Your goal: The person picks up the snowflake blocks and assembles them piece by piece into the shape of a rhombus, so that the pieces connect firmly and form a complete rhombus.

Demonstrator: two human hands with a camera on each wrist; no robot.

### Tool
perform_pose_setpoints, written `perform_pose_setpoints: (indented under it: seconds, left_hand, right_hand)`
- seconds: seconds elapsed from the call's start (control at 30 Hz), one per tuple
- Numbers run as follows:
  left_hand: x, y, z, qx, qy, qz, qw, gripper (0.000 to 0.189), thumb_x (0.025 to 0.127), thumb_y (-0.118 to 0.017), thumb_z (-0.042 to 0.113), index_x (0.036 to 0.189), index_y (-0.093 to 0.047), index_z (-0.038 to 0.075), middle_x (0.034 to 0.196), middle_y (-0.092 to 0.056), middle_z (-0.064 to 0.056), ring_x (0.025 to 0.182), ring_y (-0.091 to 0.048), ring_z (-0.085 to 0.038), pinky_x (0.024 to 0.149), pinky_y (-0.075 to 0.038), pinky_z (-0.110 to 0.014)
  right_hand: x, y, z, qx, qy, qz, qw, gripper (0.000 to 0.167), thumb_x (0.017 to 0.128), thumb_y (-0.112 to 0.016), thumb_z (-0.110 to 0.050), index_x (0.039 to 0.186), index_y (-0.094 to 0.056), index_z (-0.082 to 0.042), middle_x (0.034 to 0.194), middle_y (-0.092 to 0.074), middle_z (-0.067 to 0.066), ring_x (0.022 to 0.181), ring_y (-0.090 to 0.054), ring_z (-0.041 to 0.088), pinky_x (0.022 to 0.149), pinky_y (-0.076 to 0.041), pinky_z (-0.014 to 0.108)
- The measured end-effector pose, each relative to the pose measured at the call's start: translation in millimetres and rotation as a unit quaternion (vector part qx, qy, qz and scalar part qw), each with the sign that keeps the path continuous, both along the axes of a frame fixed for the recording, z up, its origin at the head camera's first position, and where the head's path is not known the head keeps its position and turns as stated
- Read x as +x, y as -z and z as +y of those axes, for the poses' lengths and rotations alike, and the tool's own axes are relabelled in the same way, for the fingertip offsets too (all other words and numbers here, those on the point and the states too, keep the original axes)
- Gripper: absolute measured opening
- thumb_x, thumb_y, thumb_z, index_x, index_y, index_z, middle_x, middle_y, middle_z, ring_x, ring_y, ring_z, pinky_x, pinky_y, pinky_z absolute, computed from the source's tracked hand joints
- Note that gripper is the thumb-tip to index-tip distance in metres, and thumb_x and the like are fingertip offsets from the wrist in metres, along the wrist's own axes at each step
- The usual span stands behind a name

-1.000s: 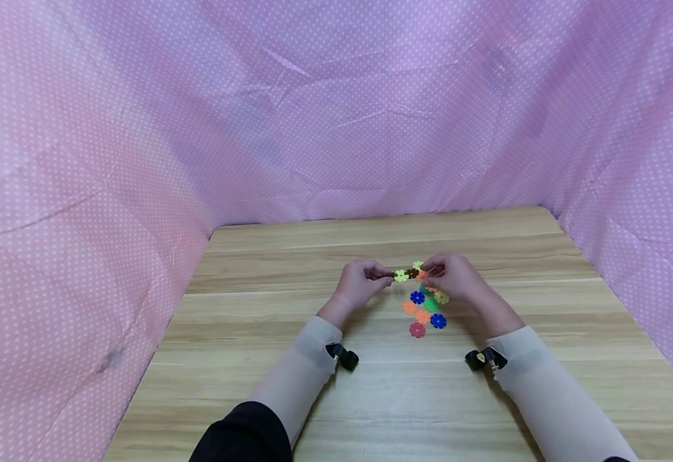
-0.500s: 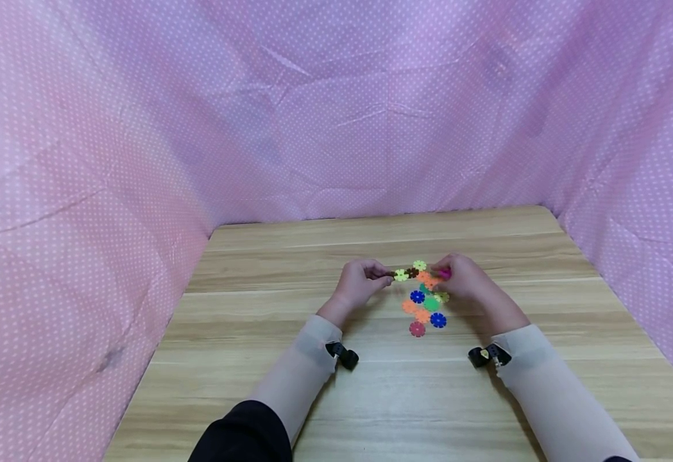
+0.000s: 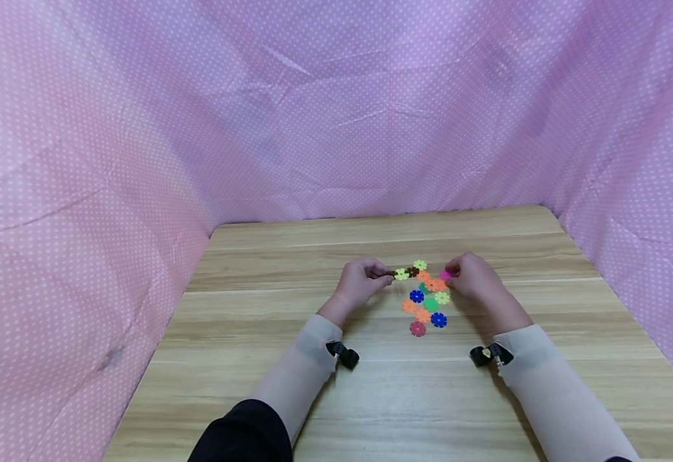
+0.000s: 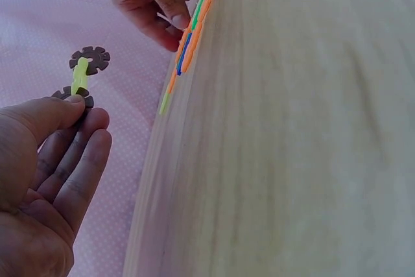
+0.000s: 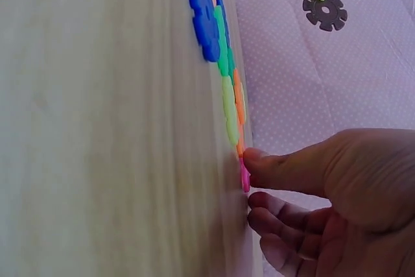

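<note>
My left hand (image 3: 361, 283) is raised over the table and pinches a brown notched snowflake disc (image 4: 76, 95) between thumb and forefinger. Joined to it in a short chain are a yellow-green disc (image 4: 80, 76) and another brown disc (image 4: 91, 60). At the right end of a group of flat discs, a pink disc (image 3: 445, 274) lies on the table. The thumb and fingertips of my right hand (image 3: 476, 277) are around its edges, the thumb touching it. Orange discs (image 3: 435, 284) lie beside the pink one.
Loose discs on the wooden table (image 3: 290, 276) include a blue disc (image 3: 439, 319), a green disc (image 3: 431, 304), a yellow disc (image 3: 442, 298) and a red disc (image 3: 417, 328). A pink dotted cloth (image 3: 336, 128) hangs behind the table's far edge.
My right hand has moved to the right, off the orange discs and to the pink disc's outer side, uncovering more of the group. My left hand has stayed with its chain.
</note>
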State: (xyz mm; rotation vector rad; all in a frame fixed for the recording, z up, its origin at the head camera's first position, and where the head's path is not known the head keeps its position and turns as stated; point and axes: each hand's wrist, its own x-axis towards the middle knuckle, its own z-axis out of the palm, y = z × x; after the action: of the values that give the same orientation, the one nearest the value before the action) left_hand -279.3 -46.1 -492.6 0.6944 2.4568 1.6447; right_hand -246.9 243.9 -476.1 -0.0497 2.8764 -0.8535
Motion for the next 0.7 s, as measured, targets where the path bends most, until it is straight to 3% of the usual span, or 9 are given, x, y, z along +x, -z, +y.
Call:
perform_pose_setpoints:
  seconds: [0.17, 0.43, 0.7]
  left_hand:
    - [-0.3, 0.5, -0.3, -0.002, -0.001, 0.002, 1.0, 0.007, 0.093, -0.082, 0.012, 0.098, -0.08, 0.017, 0.087, -0.076, 0.011, 0.08, -0.071, -0.011, 0.07, -0.06, -0.027]
    - [0.5, 0.9, -0.5, -0.002, -0.003, -0.001, 1.0, 0.007, 0.093, -0.082, 0.012, 0.098, -0.08, 0.016, 0.087, -0.076, 0.01, 0.08, -0.071, -0.011, 0.071, -0.06, -0.027]
    - [0.6, 1.8, -0.2, 0.0, -0.002, 0.013, 0.9999, 0.007, 0.093, -0.082, 0.011, 0.098, -0.08, 0.015, 0.087, -0.076, 0.01, 0.079, -0.071, -0.011, 0.07, -0.06, -0.027]
  right_hand:
    - [1.5, -1.2, 0.0, 0.012, 0.011, -0.01, 0.9998, 0.03, 0.099, -0.072, -0.011, 0.125, -0.071, 0.004, 0.113, -0.07, 0.021, 0.105, -0.064, 0.04, 0.093, -0.053, 0.057]
    - [2.1, -1.8, -0.1, 0.013, 0.011, -0.017, 0.9997, 0.03, 0.1, -0.072, -0.017, 0.125, -0.071, 0.001, 0.108, -0.069, 0.017, 0.099, -0.064, 0.035, 0.087, -0.054, 0.053]
    - [2.9, -0.3, 1.2, -0.012, 0.012, -0.01, 0.9998, 0.014, 0.099, -0.072, -0.011, 0.111, -0.07, -0.004, 0.101, -0.067, 0.013, 0.093, -0.062, 0.033, 0.082, -0.054, 0.048]
